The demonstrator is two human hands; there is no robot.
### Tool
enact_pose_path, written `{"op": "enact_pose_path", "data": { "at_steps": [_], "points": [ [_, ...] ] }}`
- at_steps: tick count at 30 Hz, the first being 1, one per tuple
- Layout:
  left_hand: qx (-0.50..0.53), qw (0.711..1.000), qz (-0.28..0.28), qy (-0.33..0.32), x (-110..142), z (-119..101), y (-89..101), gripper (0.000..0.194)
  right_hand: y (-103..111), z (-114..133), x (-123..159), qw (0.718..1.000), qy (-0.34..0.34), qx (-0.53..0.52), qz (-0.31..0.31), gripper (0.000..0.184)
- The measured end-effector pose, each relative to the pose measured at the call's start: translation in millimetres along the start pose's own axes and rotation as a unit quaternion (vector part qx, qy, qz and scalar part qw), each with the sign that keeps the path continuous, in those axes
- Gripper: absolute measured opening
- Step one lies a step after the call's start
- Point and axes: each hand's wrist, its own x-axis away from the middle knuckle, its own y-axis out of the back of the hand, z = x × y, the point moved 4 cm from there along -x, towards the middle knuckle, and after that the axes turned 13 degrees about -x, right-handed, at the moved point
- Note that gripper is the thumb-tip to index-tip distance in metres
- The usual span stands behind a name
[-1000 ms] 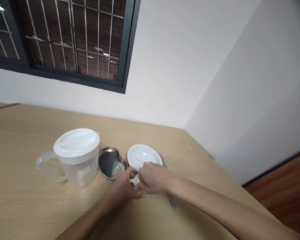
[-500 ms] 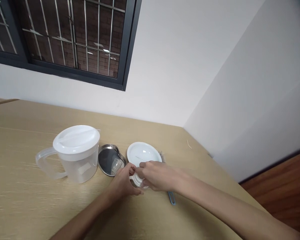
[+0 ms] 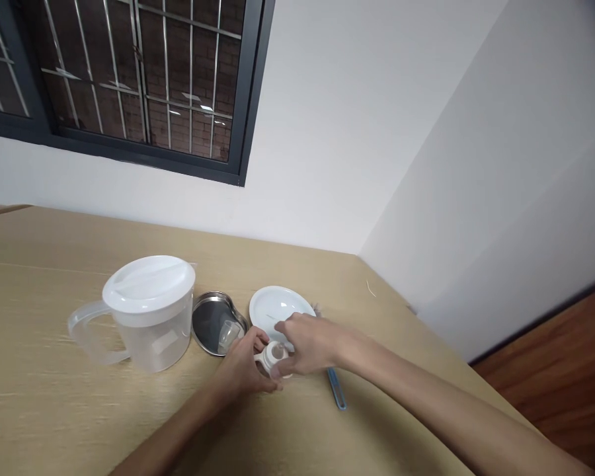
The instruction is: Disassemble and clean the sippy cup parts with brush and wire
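A small white plastic bottle (image 3: 268, 357) with a round, ridged neck is between my hands at the near edge of the white dish (image 3: 272, 305). My left hand (image 3: 245, 363) curls round its left side, thumb below and fingers above. From the right, my right hand (image 3: 305, 345) bends over the neck. Its thumb rests against the bottle and its index finger is held apart above, near the dish. The bottle's top shows between them, and its right side is hidden by this hand. Just left of my left hand, a small clear cup (image 3: 229, 335) lies in a kidney-shaped metal tray (image 3: 209, 324).
A translucent pitcher (image 3: 156, 334) with a white lid stands left of the tray, its handle pointing left. Beside my right wrist lies a blue-handled brush (image 3: 337, 390), partly covered by the forearm. The wooden table (image 3: 94, 423) meets a white wall (image 3: 317, 198) with a barred window.
My right hand's fingers have spread from a pinch over the bottle's neck, uncovering its top. My left hand keeps its hold. The whole view has shifted slightly.
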Motion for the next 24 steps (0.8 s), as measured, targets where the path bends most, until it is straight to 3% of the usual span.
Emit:
{"op": "enact_pose_path", "data": {
  "at_steps": [4, 6, 9, 15, 20, 24],
  "points": [
    [0.016, 1.0, 0.013, 0.006, 1.2, -1.2, 0.0, 0.058, -6.6, -3.2, 6.0, 0.988, 0.152, -0.014, 0.015, 0.046],
    [0.009, 1.0, 0.014, 0.014, 2.0, -1.9, 1.0, 0.06, -9.9, -1.4, 5.2, 0.983, 0.182, 0.018, 0.01, 0.034],
    [-0.009, 1.0, -0.002, 0.008, 2.9, -5.0, 3.9, 0.054, -11.5, 3.3, 0.7, 0.979, 0.194, 0.054, -0.006, 0.034],
    [-0.009, 1.0, -0.019, 0.005, 4.4, -11.7, 7.4, 0.047, -18.9, 10.0, -4.8, 0.988, 0.126, 0.076, -0.043, 0.034],
    [-0.005, 0.999, -0.034, -0.002, 4.3, -13.5, 6.4, 0.044, -24.4, 15.8, -5.9, 0.992, 0.024, 0.051, -0.116, 0.031],
    [0.019, 1.0, -0.014, 0.01, 3.2, -11.6, 5.5, 0.05, -18.2, 7.2, -0.3, 0.996, 0.001, 0.002, -0.09, 0.036]
  ]
}}
